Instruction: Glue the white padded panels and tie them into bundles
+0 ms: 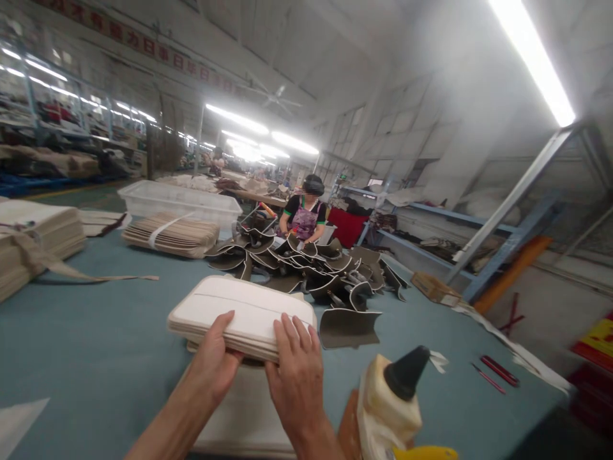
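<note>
A stack of cream rectangular panels (244,305) with rounded corners is held between my hands above the teal table. My left hand (216,361) grips its near left edge, thumb on top and fingers underneath. My right hand (297,367) lies over the near right corner, its fingers on the top panel and its thumb at the edge. Below my hands, another pale stack (244,409) rests on the table. A glue bottle with a black cap (390,399) stands right of my right hand.
Dark curved pieces with white edges (330,275) are heaped beyond the stack. Bundled panels (170,233) and a clear bin (182,201) stand back left. A red cutter (499,370) lies right. Across the table, a person (304,214) works.
</note>
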The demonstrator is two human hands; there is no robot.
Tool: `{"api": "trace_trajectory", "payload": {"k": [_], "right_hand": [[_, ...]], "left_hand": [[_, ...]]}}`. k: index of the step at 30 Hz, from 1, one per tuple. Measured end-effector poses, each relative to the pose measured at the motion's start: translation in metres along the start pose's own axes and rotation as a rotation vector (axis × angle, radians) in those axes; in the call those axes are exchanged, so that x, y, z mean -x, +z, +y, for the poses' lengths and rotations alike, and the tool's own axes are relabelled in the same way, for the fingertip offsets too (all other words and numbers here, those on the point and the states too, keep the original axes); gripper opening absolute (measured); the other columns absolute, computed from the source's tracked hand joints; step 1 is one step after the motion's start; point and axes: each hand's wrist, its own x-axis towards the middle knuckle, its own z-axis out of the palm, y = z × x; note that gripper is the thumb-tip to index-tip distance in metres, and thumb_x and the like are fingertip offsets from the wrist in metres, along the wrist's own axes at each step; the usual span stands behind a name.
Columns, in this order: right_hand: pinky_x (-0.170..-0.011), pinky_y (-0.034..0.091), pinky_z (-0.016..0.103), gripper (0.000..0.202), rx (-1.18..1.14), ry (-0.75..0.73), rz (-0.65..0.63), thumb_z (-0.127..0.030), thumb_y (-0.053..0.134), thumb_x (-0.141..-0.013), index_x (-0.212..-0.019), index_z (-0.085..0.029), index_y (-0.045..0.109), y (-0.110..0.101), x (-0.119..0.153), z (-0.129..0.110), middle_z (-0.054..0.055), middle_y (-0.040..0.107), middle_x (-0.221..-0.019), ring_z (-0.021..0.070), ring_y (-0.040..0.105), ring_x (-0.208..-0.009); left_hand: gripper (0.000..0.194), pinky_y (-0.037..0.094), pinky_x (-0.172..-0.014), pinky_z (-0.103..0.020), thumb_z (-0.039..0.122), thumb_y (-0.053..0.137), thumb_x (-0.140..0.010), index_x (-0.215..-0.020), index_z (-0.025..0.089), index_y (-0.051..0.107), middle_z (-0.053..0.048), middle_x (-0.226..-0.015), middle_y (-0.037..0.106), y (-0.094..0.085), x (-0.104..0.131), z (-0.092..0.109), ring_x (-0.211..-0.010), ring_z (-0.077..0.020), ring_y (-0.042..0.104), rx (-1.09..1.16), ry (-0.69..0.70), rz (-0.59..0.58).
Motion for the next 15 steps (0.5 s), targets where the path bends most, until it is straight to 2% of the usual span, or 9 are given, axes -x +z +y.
{"api": "trace_trajectory", "payload": {"k": [1,3,5,7,9,12,15], "right_hand": [[-0.120,0.032,0.061,0.066,-0.100,0.090,0.011,-0.036,0.067,-0.092,-0.154,-0.026,0.047,-0.013,0.012,-0.002,0.011,0.052,-0.155,0.0353,0.046,-0.145],[-0.119,0.034,0.064,0.086,-0.359,0.449,0.150,-0.059,0.074,-0.084,-0.156,-0.025,0.042,-0.037,0.036,-0.002,0.015,0.046,-0.159,0.0392,0.041,-0.148],[-0.112,0.045,0.059,0.091,-0.755,0.853,0.222,-0.075,0.064,-0.084,-0.155,-0.023,0.041,-0.056,0.054,-0.001,0.018,0.050,-0.155,0.0381,0.051,-0.141],[-0.104,0.053,0.052,0.088,-1.133,1.112,0.156,-0.082,0.057,-0.083,-0.147,-0.021,0.051,-0.069,0.059,-0.002,0.018,0.062,-0.144,0.0347,0.061,-0.131],[-0.102,0.056,0.045,0.079,-1.317,1.208,0.070,-0.080,0.064,-0.080,-0.132,-0.021,0.064,-0.076,0.053,-0.010,0.014,0.073,-0.128,0.0299,0.065,-0.125],[-0.103,0.055,0.036,0.065,-1.291,1.242,0.028,-0.071,0.078,-0.073,-0.115,-0.021,0.074,-0.079,0.038,-0.028,0.007,0.080,-0.105,0.0250,0.068,-0.119],[-0.097,0.059,0.040,0.065,-1.272,1.193,-0.067,-0.067,0.081,-0.071,-0.114,-0.019,0.075,-0.078,0.034,-0.048,0.008,0.080,-0.095,0.0283,0.073,-0.108]], "left_hand": [[0.042,0.067,-0.084,-0.034,0.012,0.060,-0.087,-0.128,0.021,0.065,-0.005,-0.109,0.080,-0.002,0.009,0.004,-0.100,-0.0233,0.076,-0.004,0.003,0.013],[0.041,0.067,-0.083,-0.034,0.011,0.059,-0.087,-0.126,0.023,0.066,-0.004,-0.110,0.079,-0.008,0.026,0.013,-0.102,-0.0231,0.076,-0.017,0.016,0.028],[0.041,0.068,-0.082,-0.033,0.012,0.059,-0.087,-0.125,0.025,0.066,-0.002,-0.112,0.079,-0.016,0.042,0.021,-0.104,-0.0230,0.075,-0.034,0.034,0.016],[0.041,0.068,-0.081,-0.033,0.014,0.058,-0.087,-0.126,0.026,0.066,-0.002,-0.113,0.078,-0.025,0.057,0.025,-0.105,-0.0236,0.075,-0.063,0.039,0.004],[0.042,0.069,-0.080,-0.034,0.016,0.058,-0.087,-0.126,0.026,0.067,-0.002,-0.114,0.078,-0.037,0.071,0.025,-0.106,-0.0252,0.075,-0.095,0.018,-0.005],[0.047,0.069,-0.080,-0.037,0.016,0.060,-0.084,-0.128,0.027,0.066,-0.003,-0.113,0.079,-0.060,0.085,0.023,-0.107,-0.0278,0.075,-0.114,-0.004,0.006],[0.050,0.069,-0.083,-0.039,0.015,0.063,-0.081,-0.130,0.028,0.066,-0.003,-0.112,0.079,-0.086,0.089,0.021,-0.108,-0.0290,0.076,-0.112,0.034,0.026]]}}
